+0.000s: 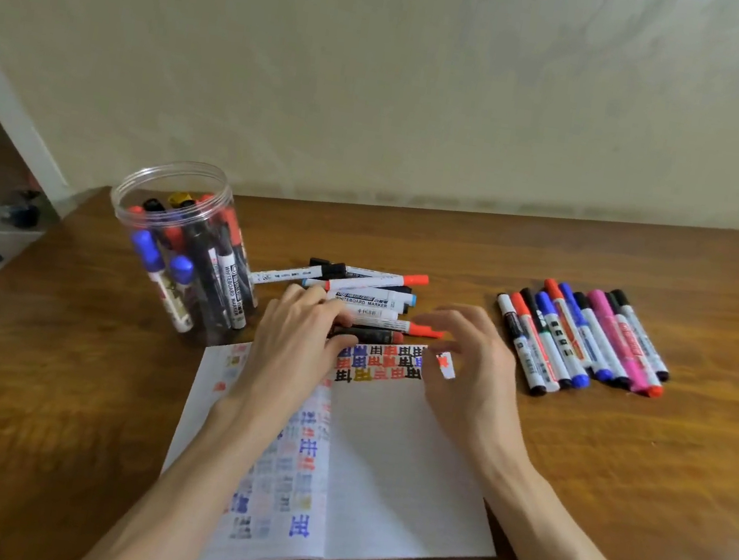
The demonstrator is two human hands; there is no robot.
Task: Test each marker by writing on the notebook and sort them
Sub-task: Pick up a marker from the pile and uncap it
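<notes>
Tabletop (615, 480) is occupied by an open notebook (403, 465), its far edge filled with test marks. Many markers (198, 265) are left in the jar (131, 189) at far left. A sorted row (586, 343) is laid at right, with a pile (369, 301) between, so roughly half is judged done. A dark marker (369, 334) is pinched by the left hand (297, 341). The right hand (469, 365) is spread and empty.

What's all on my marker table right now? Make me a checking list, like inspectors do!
Surface: brown wooden table.
Job's things: open white notebook with coloured test marks; clear plastic jar holding markers, left; loose marker pile beyond the notebook; neat marker row, right.
Clutter: nothing seen.
Grippers: left hand touches a dark marker at the pile's near edge, grip unclear; right hand open above the notebook's far right corner.
Cables: nothing seen.
Surroundings: pale wall; blurred things on the floor, left.
</notes>
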